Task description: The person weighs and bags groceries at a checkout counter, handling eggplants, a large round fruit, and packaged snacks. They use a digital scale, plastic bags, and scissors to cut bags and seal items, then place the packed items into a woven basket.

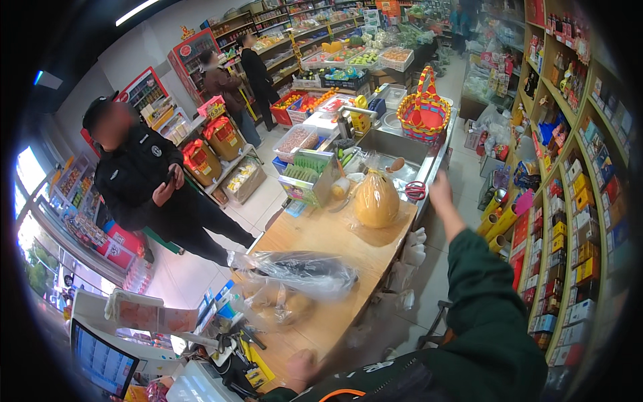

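My right hand [442,193] is stretched out past the counter's far right edge, beside the metal sink [374,143]; it is blurred, and its fingers are hard to make out. Red-handled scissors [415,190] lie just left of it. A large yellow round fruit [377,201] wrapped in clear plastic stands on the wooden counter [296,226]. My left hand [301,366] rests at the near edge of the counter, its fingers partly hidden. Ahead of it lie a clear plastic bag with brownish contents [289,306] and a long dark item in clear plastic [306,271].
A monitor [103,359] stands at the lower left. Across the counter, a person in black [145,171] holds a small dark object. A woven basket [422,118] sits by the sink. Shelves of boxed goods [572,241] line the right, with yellow tubes [502,221] before them.
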A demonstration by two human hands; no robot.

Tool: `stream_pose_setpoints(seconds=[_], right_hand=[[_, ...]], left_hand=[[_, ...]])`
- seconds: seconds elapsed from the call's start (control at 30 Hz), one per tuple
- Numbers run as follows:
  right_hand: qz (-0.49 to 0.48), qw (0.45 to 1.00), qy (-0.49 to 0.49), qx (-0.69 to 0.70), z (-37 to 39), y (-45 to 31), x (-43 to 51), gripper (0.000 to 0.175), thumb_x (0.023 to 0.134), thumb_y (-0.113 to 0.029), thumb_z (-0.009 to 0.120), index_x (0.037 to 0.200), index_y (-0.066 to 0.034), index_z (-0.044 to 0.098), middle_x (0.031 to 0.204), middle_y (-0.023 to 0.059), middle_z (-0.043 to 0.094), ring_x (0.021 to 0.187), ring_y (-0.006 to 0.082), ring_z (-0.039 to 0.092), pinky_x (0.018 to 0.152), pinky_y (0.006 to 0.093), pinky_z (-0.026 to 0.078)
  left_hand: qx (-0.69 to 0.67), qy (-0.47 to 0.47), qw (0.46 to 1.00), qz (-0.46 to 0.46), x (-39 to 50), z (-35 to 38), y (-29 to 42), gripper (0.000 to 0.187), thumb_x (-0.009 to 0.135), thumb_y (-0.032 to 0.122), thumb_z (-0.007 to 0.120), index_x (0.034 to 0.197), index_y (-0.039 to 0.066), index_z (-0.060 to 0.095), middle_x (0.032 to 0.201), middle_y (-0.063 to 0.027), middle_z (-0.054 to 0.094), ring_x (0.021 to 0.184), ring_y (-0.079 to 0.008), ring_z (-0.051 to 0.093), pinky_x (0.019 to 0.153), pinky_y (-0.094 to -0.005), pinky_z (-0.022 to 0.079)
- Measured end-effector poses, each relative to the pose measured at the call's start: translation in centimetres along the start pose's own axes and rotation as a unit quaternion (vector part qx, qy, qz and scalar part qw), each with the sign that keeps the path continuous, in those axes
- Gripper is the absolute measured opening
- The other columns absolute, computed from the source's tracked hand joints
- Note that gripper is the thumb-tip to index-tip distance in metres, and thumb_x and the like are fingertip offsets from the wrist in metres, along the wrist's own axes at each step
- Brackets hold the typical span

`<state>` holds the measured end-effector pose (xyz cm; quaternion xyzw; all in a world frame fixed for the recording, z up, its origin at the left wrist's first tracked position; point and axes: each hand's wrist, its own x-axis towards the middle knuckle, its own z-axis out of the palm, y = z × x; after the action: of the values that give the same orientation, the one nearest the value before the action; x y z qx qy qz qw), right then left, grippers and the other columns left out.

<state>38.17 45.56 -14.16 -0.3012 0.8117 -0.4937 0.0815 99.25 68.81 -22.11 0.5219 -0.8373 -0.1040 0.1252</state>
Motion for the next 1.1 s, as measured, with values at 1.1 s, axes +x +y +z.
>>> stream_pose_setpoints(seconds=[1.1], right_hand=[[-0.130,0.941,-0.194,-0.245,2.5,-31.1,4.4,0.075,0.090,-0.015,0.052,0.156,-0.0099,0.018,0.141,0.0185,0.052,0.127,0.0316,0.054,0.104,0.0427,0.044]], left_hand=[[0.016,0.017,1.000,0.019,-0.3,0.4,-0.7,0.048,0.072,0.058,0.072,0.059,0.015,0.054,0.062,-0.0064,0.054,0.055,-0.0277,0.057,0.048,-0.0404,0.044]])
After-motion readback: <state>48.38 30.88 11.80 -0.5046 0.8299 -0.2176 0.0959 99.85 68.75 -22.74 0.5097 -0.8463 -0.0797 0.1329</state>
